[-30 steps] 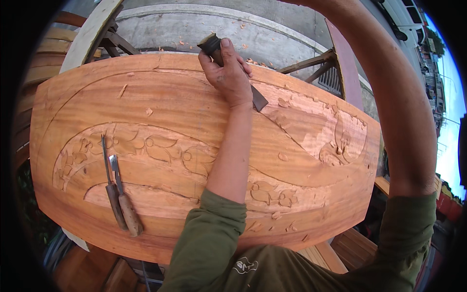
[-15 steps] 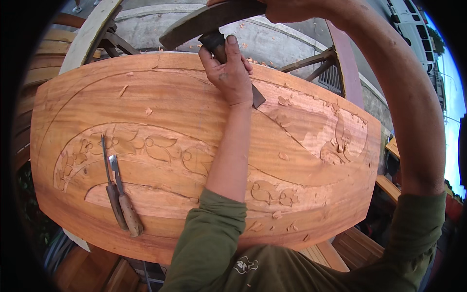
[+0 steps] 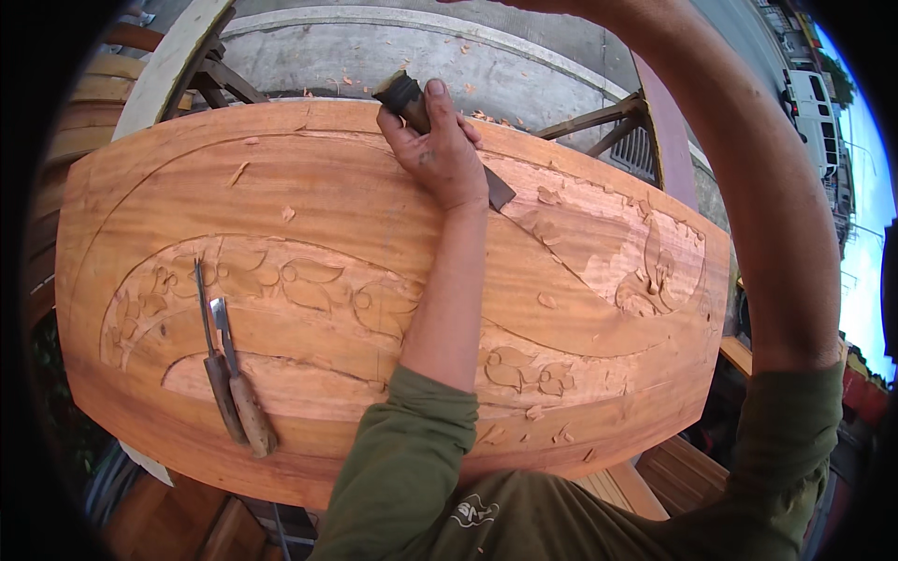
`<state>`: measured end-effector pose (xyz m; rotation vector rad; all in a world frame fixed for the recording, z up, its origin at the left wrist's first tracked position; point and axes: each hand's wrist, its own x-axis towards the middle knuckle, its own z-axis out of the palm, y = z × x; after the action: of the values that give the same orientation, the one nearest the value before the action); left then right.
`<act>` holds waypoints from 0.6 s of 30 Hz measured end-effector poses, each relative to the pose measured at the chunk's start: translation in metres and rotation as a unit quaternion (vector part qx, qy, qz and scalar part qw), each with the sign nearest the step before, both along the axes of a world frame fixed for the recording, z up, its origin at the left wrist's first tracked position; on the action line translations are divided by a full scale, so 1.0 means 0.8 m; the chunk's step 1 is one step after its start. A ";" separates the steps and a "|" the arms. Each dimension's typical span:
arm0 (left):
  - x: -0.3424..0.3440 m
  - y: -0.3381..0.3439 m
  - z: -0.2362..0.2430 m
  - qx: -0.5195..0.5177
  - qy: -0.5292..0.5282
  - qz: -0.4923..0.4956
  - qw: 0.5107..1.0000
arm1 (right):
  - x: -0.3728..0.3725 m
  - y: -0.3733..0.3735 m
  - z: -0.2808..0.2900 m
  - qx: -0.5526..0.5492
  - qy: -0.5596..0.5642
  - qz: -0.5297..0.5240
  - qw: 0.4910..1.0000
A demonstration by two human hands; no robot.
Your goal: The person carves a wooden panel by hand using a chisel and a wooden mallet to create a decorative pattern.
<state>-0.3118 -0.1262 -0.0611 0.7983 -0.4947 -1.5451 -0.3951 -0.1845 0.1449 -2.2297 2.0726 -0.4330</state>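
My left hand (image 3: pixel 438 154) is closed around the handle of a wide chisel (image 3: pixel 499 192). Its dark, worn handle end sticks out above my fist, and the flat blade rests at the edge of a recessed area on a large wooden panel (image 3: pixel 346 201). Leaf and flower shapes are carved into the panel in relief. High at the top edge, my raised right arm (image 3: pixel 786 178) leaves the picture; just a sliver of that hand shows, with its fingers cut off from view. Two more chisels with wooden handles, one thin (image 3: pixel 223 397) and one wider (image 3: pixel 251 416), lie side by side on the panel's left part.
Wood shavings (image 3: pixel 547 299) are scattered over the panel. Wooden supports (image 3: pixel 192 65) stand beyond its far edge, in front of a concrete pavement (image 3: pixel 318 56). Stacked wooden pieces (image 3: pixel 89 122) are at the left. A white van (image 3: pixel 812 122) stands far off at the right.
My right hand has risen out of the top of the picture, and the heavy curved wooden striking piece it held against the chisel handle is no longer visible. My left hand has barely shifted.
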 end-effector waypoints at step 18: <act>0.008 0.002 -0.005 0.019 -0.020 0.001 1.000 | 0.016 -0.015 0.012 0.271 0.191 0.145 0.932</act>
<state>-0.3053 -0.1245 -0.0652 0.8592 -0.4948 -1.5430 -0.3822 -0.1967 0.1548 -2.3129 1.6579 0.5685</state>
